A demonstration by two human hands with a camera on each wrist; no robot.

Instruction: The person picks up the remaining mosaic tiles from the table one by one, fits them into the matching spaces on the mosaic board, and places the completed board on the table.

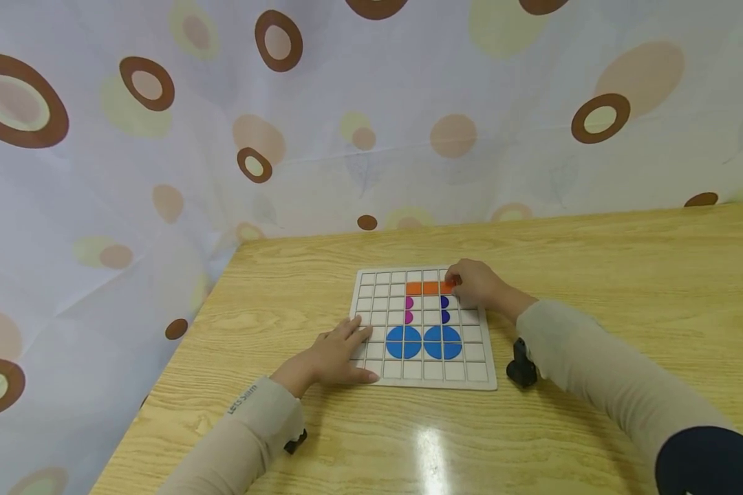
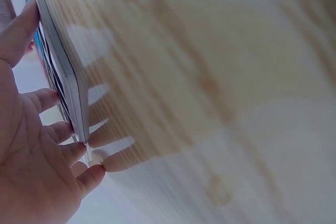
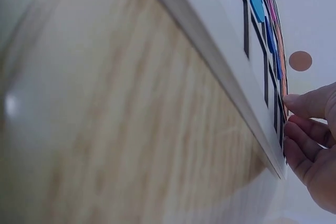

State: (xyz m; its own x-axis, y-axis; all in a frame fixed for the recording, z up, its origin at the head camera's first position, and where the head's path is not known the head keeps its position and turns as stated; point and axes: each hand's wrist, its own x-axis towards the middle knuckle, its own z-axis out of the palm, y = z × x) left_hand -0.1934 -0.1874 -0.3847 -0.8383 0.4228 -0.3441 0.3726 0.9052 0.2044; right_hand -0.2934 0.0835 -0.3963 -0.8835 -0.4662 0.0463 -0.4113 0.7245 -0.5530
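A white square board [image 1: 411, 371] with a raised grid lies flat on the table. Flat coloured tiles fill some cells: an orange row [image 1: 422, 288], pink half-rounds [image 1: 408, 302], dark blue half-rounds [image 1: 445, 302] and two light blue circles [image 1: 403, 342] made of quarter pieces. My right hand [image 1: 478, 283] pinches the rightmost orange tile [image 1: 446, 288] at the row's end; its fingertips partly cover it. In the right wrist view, thumb and fingers meet the board's surface. Fingers spread, my left hand [image 1: 334, 354] rests on the board's left edge, as the left wrist view also shows.
The board sits on a wood-grain table [image 1: 285, 275]. Behind and to the left hangs a white curtain [image 1: 322, 89] printed with brown rings and pale dots. A black device [image 1: 523, 368] is at the right wrist, another black one [image 1: 295, 441] at the left.
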